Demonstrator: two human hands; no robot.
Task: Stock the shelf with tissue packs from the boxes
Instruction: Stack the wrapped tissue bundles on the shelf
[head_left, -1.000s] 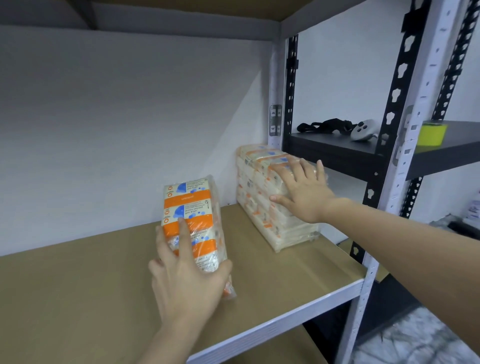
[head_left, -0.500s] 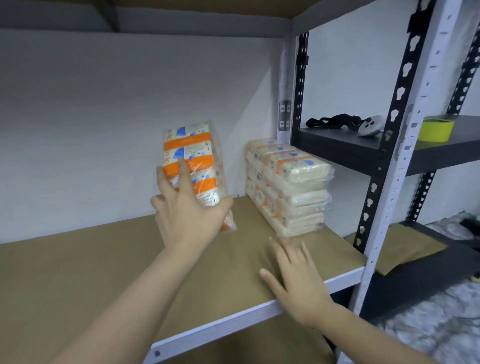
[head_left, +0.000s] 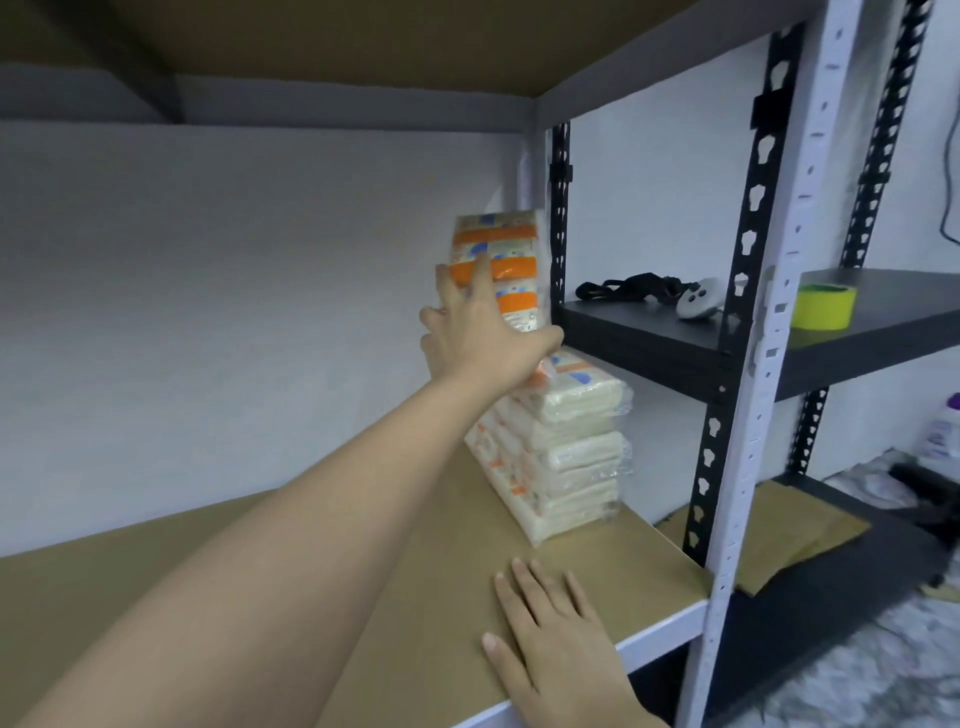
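My left hand (head_left: 480, 332) grips an orange-and-white tissue pack (head_left: 501, 260), held upright in the air just above the stack of tissue packs (head_left: 566, 452). That stack lies flat in the right rear corner of the brown shelf board (head_left: 260, 571). My right hand (head_left: 556, 634) rests flat, fingers straight, on the shelf board near its front edge, in front of the stack. No boxes are in view.
A white upright post (head_left: 769, 374) bounds the shelf on the right. Beyond it a black shelf (head_left: 649, 332) carries a grey controller (head_left: 698, 304) with a black strap and a yellow tape roll (head_left: 823, 306). Another shelf board sits close overhead.
My left hand lifted the tissue pack off the shelf and carried it right, over the stack. My right hand left the stack's top and now lies flat on the shelf front.
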